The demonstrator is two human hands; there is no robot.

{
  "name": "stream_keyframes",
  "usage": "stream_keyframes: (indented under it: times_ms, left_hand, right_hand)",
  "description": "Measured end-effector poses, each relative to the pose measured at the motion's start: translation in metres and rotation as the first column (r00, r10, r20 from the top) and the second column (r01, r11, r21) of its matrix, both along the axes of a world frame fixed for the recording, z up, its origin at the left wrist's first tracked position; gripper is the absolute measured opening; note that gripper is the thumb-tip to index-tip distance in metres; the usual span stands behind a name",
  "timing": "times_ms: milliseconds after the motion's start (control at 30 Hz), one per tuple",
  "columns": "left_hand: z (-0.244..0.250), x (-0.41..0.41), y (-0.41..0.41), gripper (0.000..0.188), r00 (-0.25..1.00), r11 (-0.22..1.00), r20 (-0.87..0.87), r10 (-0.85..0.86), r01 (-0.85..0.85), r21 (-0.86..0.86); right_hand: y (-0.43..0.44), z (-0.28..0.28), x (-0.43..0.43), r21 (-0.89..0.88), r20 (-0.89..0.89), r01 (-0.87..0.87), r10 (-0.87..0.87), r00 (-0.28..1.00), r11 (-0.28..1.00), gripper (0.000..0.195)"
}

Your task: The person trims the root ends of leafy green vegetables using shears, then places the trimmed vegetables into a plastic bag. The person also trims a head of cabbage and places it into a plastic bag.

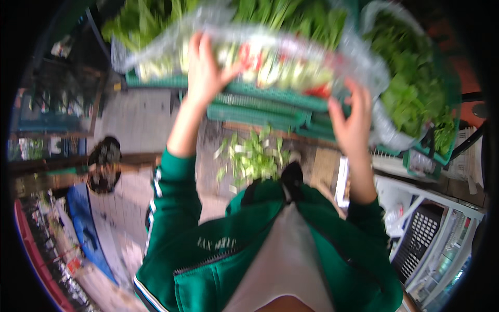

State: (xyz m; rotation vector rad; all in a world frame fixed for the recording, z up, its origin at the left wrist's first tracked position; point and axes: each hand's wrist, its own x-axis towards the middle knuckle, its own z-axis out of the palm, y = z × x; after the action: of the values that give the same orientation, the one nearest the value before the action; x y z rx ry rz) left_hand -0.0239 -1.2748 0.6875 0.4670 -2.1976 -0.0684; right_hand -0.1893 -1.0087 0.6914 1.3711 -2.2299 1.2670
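Observation:
A clear plastic sheet [218, 37] lies over bunches of leafy greens [269, 74], whose pale stem ends face me, with red bands or printing among them. These greens fill a green plastic crate [269, 91]. My left hand [206, 72] rests on the sheet near the left part of the stems, its thumb spread away from the fingers. At the crate's right end is my right hand [353, 117], thumb and fingers apart, close to the sheet's edge. Motion blur hides whether its fingertips touch the plastic.
Another crate of greens [415, 85], lined with plastic, stands at the right. Loose leaf trimmings [255, 156] litter the floor before my feet. A white-framed rack [429, 218] is at the lower right. A blue panel or sheet [87, 226] lies at the left.

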Motion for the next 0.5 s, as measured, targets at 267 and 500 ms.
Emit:
stream_keyframes:
  times_ms: [267,500]
  left_hand:
    - [-0.017,0.096,0.027,0.063,0.994,0.983,-0.022,-0.108,0.110,0.144]
    - [-0.134,0.235,0.062,0.050,0.973,0.531,-0.005,0.230,-0.121,0.839]
  right_hand:
    - [0.058,-0.036,0.036,-0.120,0.139,0.039,-0.023,0.990,0.992,0.024]
    - [0.167,-0.145,0.101,0.374,0.367,0.075,-0.222,0.903,0.924,0.020]
